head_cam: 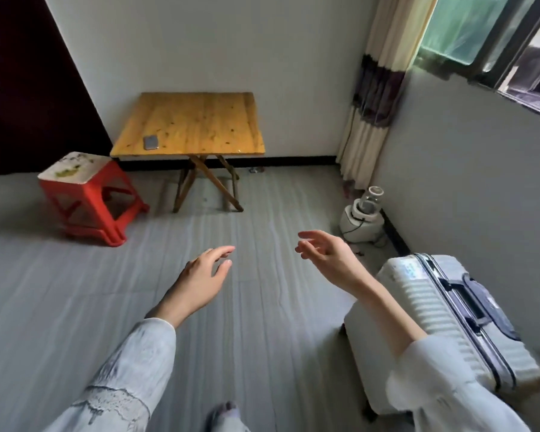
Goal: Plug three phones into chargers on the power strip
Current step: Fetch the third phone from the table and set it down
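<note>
A person's two bare forearms emerge from loose, pale blue-grey sleeves at the bottom of the frame. The left sleeve (128,375) carries a band of white lace trim, lower left; the right sleeve (443,385) is plain, lower right. Both hands, left hand (200,275) and right hand (328,254), wear no rings.

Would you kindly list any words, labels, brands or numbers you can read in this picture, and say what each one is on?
No text can be read here.
Suitcase: a pale blue sticker near its top, print too blurred to read.
Red stool: green marks on its worn seat, not legible as writing.
Phone on the wooden table: no visible marking.
</note>
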